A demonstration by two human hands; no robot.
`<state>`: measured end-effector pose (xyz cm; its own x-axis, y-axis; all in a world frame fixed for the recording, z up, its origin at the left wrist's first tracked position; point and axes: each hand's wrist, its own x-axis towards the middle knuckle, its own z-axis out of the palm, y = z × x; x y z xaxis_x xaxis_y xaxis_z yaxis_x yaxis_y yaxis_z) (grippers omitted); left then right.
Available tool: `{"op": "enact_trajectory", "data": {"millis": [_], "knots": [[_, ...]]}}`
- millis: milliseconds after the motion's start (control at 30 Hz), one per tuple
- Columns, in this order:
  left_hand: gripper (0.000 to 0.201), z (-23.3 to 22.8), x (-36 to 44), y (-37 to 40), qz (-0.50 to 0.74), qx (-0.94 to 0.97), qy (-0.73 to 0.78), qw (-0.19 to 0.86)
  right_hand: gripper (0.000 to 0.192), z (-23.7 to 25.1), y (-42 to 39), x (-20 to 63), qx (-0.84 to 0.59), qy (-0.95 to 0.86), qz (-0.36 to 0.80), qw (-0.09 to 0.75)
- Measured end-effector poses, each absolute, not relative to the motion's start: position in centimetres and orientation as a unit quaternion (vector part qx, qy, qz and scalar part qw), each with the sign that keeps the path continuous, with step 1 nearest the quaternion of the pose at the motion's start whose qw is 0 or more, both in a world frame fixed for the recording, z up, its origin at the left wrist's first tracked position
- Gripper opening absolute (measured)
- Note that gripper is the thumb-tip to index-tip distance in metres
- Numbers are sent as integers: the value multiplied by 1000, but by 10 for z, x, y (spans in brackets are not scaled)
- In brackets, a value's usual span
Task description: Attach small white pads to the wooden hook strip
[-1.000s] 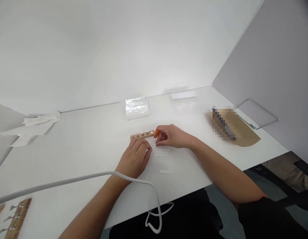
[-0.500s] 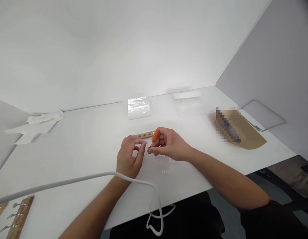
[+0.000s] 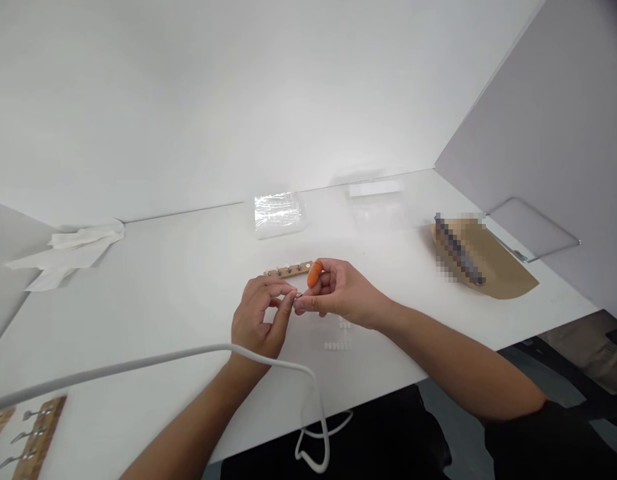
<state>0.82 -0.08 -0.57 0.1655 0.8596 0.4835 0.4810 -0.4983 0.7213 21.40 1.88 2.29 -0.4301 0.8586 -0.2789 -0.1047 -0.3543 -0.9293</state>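
My left hand (image 3: 261, 317) and my right hand (image 3: 336, 291) meet fingertip to fingertip above the white table (image 3: 178, 280). Between the pinched tips sits a tiny dark metal part (image 3: 298, 295), too small to identify. An orange finger cot (image 3: 314, 273) covers my right index finger. Just behind the hands lies a narrow wooden strip (image 3: 287, 270) with several metal hooks in a row. Under my right hand a sheet of small white pads (image 3: 338, 337) lies flat on the table.
A clear plastic bag (image 3: 278, 213) and a second clear bag (image 3: 376, 203) lie at the back. A brown envelope (image 3: 481, 263) and a transparent sheet (image 3: 533, 230) sit right. White cloth (image 3: 68, 253) lies left, more hook strips (image 3: 31, 433) bottom left. A white cable (image 3: 163, 363) crosses my left forearm.
Both hands lifted off the table and the pad sheet and came together; the fingertips, apart half a second ago, now touch around the tiny part.
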Motion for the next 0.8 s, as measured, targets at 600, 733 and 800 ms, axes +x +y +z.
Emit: {"op": "enact_trajectory", "data": {"millis": [600,733,800], "knots": [[14,-2,0,2,450,747,420,252,58,22,21,217,-394,-437,738,332],[14,0,-1,4,455,749,402,266,58,21,20,218,-377,-433,745,338],[15,2,-3,5,455,751,389,280,57,21,19,218,-367,-435,749,341]]}}
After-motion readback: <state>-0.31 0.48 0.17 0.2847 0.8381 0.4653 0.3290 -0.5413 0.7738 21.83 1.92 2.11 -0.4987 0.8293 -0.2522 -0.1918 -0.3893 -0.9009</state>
